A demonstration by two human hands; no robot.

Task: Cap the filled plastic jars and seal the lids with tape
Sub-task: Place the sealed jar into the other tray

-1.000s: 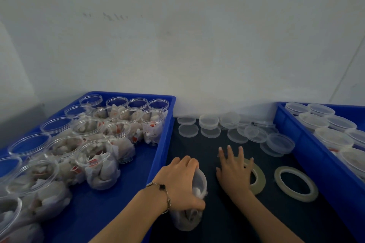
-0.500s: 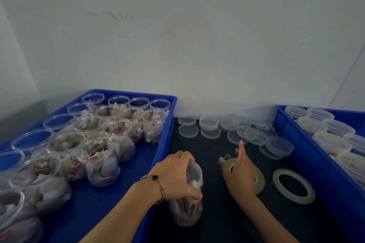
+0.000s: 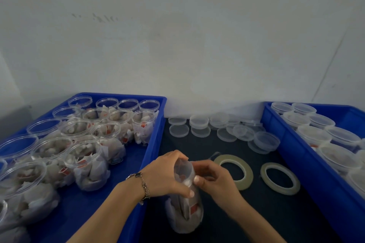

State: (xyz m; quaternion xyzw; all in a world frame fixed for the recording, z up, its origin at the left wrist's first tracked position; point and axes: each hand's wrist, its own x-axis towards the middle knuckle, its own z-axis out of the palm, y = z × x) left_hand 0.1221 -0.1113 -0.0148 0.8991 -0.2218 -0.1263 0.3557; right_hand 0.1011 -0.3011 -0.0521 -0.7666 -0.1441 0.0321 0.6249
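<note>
Jar (image 3: 184, 211) gripped by left hand (image 3: 167, 175), right hand (image 3: 215, 178) perhaps pinching its rim.

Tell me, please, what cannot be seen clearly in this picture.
Head view:
- Mouth of the held jar: covered by left hand and right hand; lid on or not is unclear.
- Whether the right hand holds tape: too small.
- Left tray and right tray: cut off by the edges.

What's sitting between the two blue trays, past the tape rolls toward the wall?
Head view: loose clear lids lie on the dark mat between the left tray and right tray.
</note>
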